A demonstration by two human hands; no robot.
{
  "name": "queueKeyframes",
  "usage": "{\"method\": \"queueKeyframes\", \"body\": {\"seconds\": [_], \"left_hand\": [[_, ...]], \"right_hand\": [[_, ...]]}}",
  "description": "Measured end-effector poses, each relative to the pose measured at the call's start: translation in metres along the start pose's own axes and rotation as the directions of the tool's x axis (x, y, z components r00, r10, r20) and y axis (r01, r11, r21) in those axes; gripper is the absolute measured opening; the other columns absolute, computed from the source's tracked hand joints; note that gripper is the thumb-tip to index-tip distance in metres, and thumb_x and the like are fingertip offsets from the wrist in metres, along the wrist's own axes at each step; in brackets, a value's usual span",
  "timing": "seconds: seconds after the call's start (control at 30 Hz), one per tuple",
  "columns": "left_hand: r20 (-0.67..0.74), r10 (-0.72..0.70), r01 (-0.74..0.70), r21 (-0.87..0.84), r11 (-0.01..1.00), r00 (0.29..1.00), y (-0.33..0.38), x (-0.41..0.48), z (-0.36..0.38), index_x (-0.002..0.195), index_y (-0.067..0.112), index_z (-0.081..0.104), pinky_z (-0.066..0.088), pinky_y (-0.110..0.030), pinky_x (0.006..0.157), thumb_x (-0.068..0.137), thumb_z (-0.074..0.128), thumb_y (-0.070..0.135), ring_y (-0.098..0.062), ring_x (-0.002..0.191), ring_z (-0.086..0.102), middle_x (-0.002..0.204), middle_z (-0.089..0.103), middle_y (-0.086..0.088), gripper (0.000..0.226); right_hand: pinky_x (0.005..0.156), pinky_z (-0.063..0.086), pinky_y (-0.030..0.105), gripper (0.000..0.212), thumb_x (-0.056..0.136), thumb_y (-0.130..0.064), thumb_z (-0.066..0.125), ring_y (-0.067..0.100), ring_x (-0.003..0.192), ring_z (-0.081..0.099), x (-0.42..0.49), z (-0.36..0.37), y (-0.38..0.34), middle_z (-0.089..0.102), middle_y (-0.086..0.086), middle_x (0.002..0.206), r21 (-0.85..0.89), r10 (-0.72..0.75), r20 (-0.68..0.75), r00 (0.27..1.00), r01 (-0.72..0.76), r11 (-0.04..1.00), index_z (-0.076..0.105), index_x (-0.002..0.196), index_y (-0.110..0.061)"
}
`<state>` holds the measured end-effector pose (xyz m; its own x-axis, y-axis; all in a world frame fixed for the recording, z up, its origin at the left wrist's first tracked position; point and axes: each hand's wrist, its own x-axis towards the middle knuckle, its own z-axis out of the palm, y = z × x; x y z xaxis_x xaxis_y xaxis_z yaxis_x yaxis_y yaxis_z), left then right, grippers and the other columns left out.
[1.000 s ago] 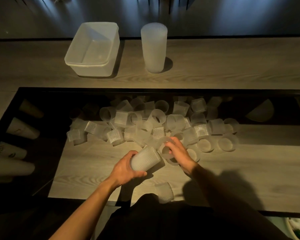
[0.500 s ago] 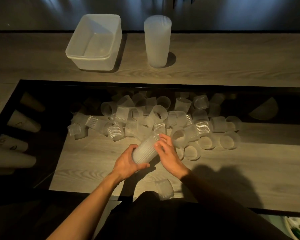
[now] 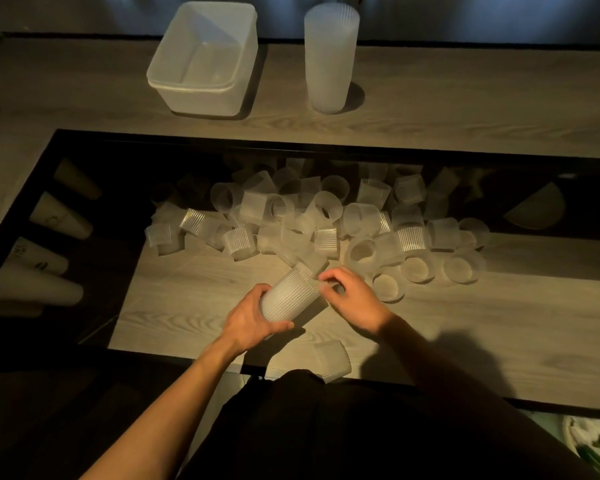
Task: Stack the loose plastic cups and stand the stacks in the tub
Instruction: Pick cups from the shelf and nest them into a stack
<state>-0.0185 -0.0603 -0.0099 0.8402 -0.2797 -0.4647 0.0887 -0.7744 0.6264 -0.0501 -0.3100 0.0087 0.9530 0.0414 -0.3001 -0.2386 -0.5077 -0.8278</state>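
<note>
My left hand (image 3: 253,318) grips a short stack of ribbed translucent cups (image 3: 290,296), tilted with its mouth up and to the right. My right hand (image 3: 352,299) is at the stack's mouth, fingers curled and pinching the rim there. Behind the hands lies a pile of loose cups (image 3: 326,226) on their sides, spread across the wooden board. One lone cup (image 3: 331,360) lies near the front edge. A tall finished stack (image 3: 329,60) stands upright on the far counter. To its left sits the empty white tub (image 3: 203,60).
A black frame (image 3: 84,140) borders the wooden board. Paper cups (image 3: 54,220) lie in the dark strip at the left. A pale curved object (image 3: 537,211) sits at the far right. My dark clothing fills the bottom of the view.
My right hand took a cup from the pile, brought it left to the stack in my left hand and now pinches at the stack's mouth. The stack tilted more upright. The view shifted slightly.
</note>
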Motion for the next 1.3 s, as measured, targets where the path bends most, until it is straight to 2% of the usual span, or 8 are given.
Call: {"method": "queueKeyframes", "body": {"seconds": [0.1, 0.23, 0.33, 0.6, 0.77, 0.9, 1.0, 1.3], "left_hand": [[-0.005, -0.024, 0.024, 0.021, 0.999, 1.000, -0.010, -0.008, 0.002, 0.120, 0.037, 0.042, 0.062, -0.041, 0.077, 0.054, 0.084, 0.064, -0.015, 0.099, 0.061, 0.112, 0.054, 0.013, 0.082], [-0.005, -0.034, 0.034, 0.044, 0.998, 0.999, -0.014, -0.015, 0.008, 0.123, 0.034, 0.041, 0.061, -0.041, 0.082, 0.059, 0.087, 0.059, -0.016, 0.103, 0.060, 0.116, 0.055, 0.009, 0.082], [-0.004, -0.022, 0.022, 0.040, 0.999, 1.000, -0.012, -0.019, 0.012, 0.126, 0.031, 0.041, 0.060, -0.041, 0.083, 0.063, 0.089, 0.055, -0.017, 0.104, 0.059, 0.117, 0.054, 0.009, 0.082], [-0.007, -0.041, 0.041, 0.017, 0.999, 0.999, -0.012, -0.027, 0.017, 0.127, 0.032, 0.041, 0.060, -0.044, 0.083, 0.062, 0.089, 0.053, -0.019, 0.104, 0.059, 0.116, 0.053, 0.009, 0.084], [-0.091, -0.065, 0.065, -0.007, 0.998, 0.994, -0.009, -0.032, 0.018, 0.139, 0.031, 0.035, 0.055, -0.047, 0.096, 0.062, 0.090, 0.052, -0.021, 0.115, 0.057, 0.129, 0.053, 0.005, 0.096], [-0.138, -0.038, 0.036, -0.017, 0.999, 0.990, 0.002, -0.028, 0.015, 0.145, 0.023, 0.038, 0.051, -0.045, 0.102, 0.067, 0.090, 0.047, -0.019, 0.122, 0.051, 0.140, 0.047, 0.002, 0.097], [-0.163, -0.016, 0.016, 0.001, 1.000, 0.987, 0.011, -0.026, 0.011, 0.141, 0.023, 0.042, 0.051, -0.043, 0.100, 0.068, 0.090, 0.046, -0.016, 0.119, 0.051, 0.135, 0.047, 0.004, 0.090], [-0.249, 0.129, -0.128, 0.019, 0.992, 0.960, 0.048, -0.010, -0.016, 0.140, 0.025, 0.043, 0.051, -0.044, 0.097, 0.067, 0.089, 0.049, -0.014, 0.116, 0.052, 0.133, 0.049, 0.007, 0.089]], "right_hand": [[0.100, 0.050, 0.035, 0.058, 0.080, -0.052, 0.074, 0.002, 0.110, 0.055, -0.017, -0.008, 0.011, 0.055, -0.011, 0.125, -0.198, 0.067, 0.236, 0.969, -0.020, 0.980, 0.055, 0.130, -0.031], [0.108, 0.039, 0.036, 0.100, 0.064, -0.054, 0.086, 0.014, 0.125, 0.043, -0.023, 0.008, 0.021, 0.046, -0.004, 0.139, -0.485, 0.239, 0.565, 0.789, 0.083, 0.871, 0.036, 0.147, -0.030], [0.106, 0.037, 0.036, 0.098, 0.065, -0.048, 0.087, 0.020, 0.126, 0.042, -0.022, 0.025, 0.031, 0.047, -0.001, 0.139, -0.577, 0.309, 0.623, 0.718, 0.156, 0.802, 0.036, 0.147, -0.030], [0.102, 0.042, 0.035, 0.076, 0.077, -0.044, 0.078, 0.016, 0.120, 0.051, -0.022, 0.016, 0.031, 0.052, -0.002, 0.138, -0.476, 0.233, 0.455, 0.859, 0.013, 0.879, 0.043, 0.143, -0.028], [0.109, 0.040, 0.047, 0.080, 0.077, -0.062, 0.061, 0.020, 0.129, 0.045, -0.014, 0.000, 0.029, 0.044, 0.000, 0.144, -0.329, 0.199, 0.096, 0.975, -0.158, 0.931, 0.033, 0.146, -0.034], [0.097, 0.053, 0.045, 0.070, 0.066, -0.069, 0.065, 0.014, 0.113, 0.059, 0.001, 0.002, 0.012, 0.056, -0.006, 0.127, 0.303, 0.322, -0.087, 0.943, -0.283, 0.910, 0.047, 0.127, -0.040], [0.097, 0.052, 0.041, 0.066, 0.071, -0.063, 0.072, 0.014, 0.109, 0.062, 0.009, 0.000, 0.000, 0.061, -0.002, 0.125, 0.545, 0.359, -0.104, 0.928, -0.249, 0.801, 0.050, 0.127, -0.035], [0.100, 0.050, 0.037, 0.062, 0.080, -0.044, 0.078, 0.012, 0.116, 0.055, 0.025, -0.022, -0.041, 0.054, -0.004, 0.129, 0.512, 0.128, -0.088, 0.988, -0.065, 0.857, 0.049, 0.133, -0.032]]}}
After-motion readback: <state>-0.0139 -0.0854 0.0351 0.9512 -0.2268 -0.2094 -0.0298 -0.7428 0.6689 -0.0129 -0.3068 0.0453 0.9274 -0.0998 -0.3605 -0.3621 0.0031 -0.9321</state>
